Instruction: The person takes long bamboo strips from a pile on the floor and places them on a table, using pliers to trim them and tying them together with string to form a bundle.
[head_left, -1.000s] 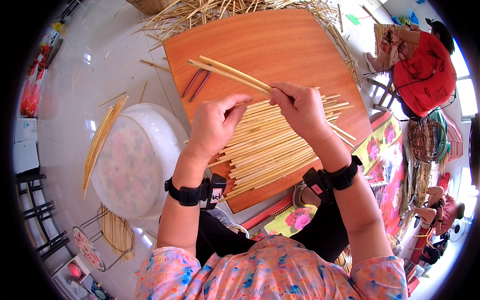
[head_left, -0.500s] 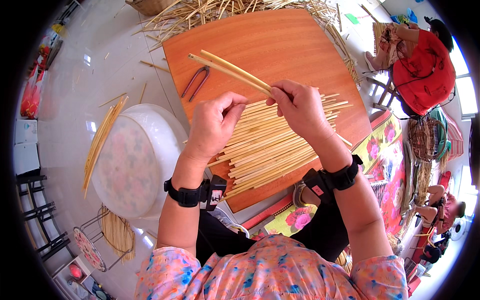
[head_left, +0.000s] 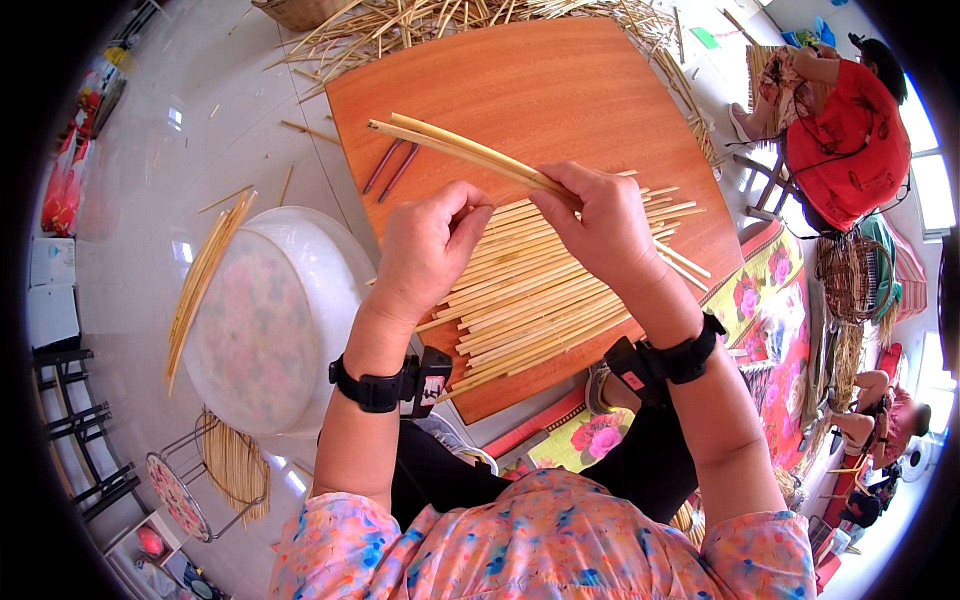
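The left hand (head_left: 430, 245) is curled above the worktop (head_left: 520, 80); whether it pinches anything, I cannot tell. Two loose stalks (head_left: 457, 149) slant beyond a row of stalks (head_left: 540, 295) laid side by side, presumably for alignment; the right hand (head_left: 603, 215) clamps the pair near one end, probably keeping the tips free.

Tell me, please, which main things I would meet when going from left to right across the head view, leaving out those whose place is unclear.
Red plastic bag, translucent white round container, the person's left hand, the person's right hand, seated person in a red shirt.
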